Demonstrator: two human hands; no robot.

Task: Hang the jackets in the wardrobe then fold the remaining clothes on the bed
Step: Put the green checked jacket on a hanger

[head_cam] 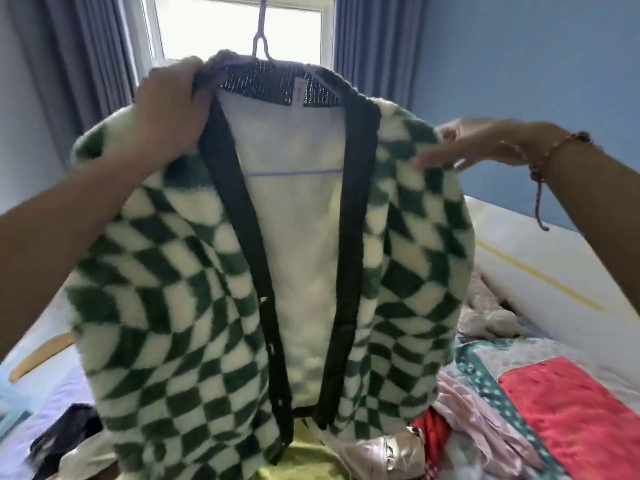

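Note:
A fluffy green-and-cream checkered jacket [166,289] with dark trim hangs open on a pale hanger [260,43], held up in front of me above the bed. My left hand [166,109] grips the jacket's collar and left shoulder at the top. My right hand [474,143] lies with straight fingers on the jacket's right shoulder. The hanger's hook rises above the collar against the window. A pile of loose clothes [426,441] lies on the bed below the jacket, partly hidden by it.
A wooden hanger [45,355] lies on the bed at the left. A dark garment [65,441] sits at the lower left. A red-and-teal quilt [571,420] covers the bed on the right. Blue curtains [69,64] flank the window [239,26]. A white mattress edge [540,258] runs along the blue wall.

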